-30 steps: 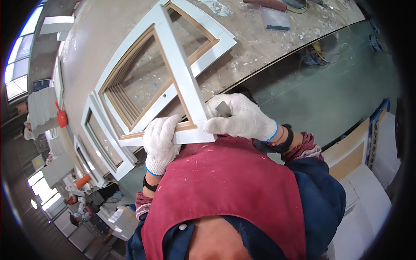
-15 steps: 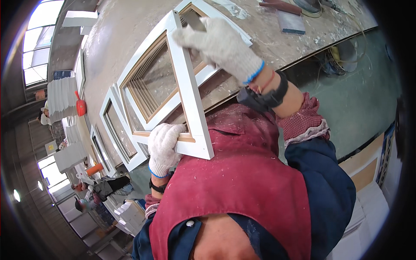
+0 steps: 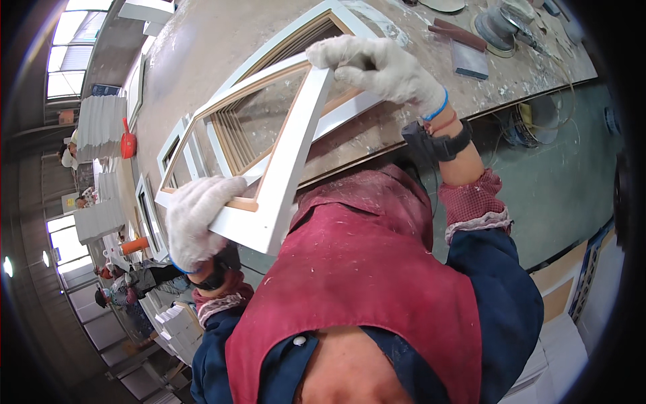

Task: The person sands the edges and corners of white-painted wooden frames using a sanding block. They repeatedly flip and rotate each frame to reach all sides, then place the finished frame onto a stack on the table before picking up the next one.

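Note:
A white frame (image 3: 288, 176) with a bare wood-coloured inner edge and an open middle is held tilted in front of my apron. My left hand (image 3: 196, 217), in a white knit glove, is closed round its near rail. At the far right corner, my gloved right hand (image 3: 387, 71) wraps its fingers over the end. Under and behind it, more white frames (image 3: 353, 108) lie on the worktable (image 3: 195, 64), their inner steps seen through the opening. Another white frame (image 3: 192, 151) lies to the left, partly hidden.
At the back right are a sanding tool (image 3: 498, 30), a grey block (image 3: 470, 60) and a brown abrasive sheet (image 3: 456, 34). A bucket (image 3: 519, 124) stands below the table edge. On the left are a red scoop (image 3: 128, 141), stacked white panels (image 3: 101, 131) and a person (image 3: 124, 293) farther off.
The held frame has tilted and shifted away from the frames beneath. My left hand has moved left along its rail; my right hand has moved right and now grips the far corner.

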### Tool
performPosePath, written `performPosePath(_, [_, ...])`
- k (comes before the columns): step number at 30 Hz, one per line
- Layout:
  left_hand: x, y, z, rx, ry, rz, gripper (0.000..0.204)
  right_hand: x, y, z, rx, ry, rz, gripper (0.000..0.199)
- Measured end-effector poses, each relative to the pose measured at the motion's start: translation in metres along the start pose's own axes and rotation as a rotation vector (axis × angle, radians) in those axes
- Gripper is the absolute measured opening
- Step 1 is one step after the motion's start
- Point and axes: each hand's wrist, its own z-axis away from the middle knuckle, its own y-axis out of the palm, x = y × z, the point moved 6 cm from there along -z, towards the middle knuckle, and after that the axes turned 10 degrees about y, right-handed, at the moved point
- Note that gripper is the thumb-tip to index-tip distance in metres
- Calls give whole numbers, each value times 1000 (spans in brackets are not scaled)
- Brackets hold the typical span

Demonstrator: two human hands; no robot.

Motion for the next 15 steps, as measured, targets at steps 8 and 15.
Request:
performPosePath(8, [26, -71, 23, -951, -10, -353, 58, 41, 30, 0, -303, -150, 71, 31])
performPosePath(15, [33, 15, -27, -415, -78, -49, 80, 42, 43, 9, -504, 309, 37, 28])
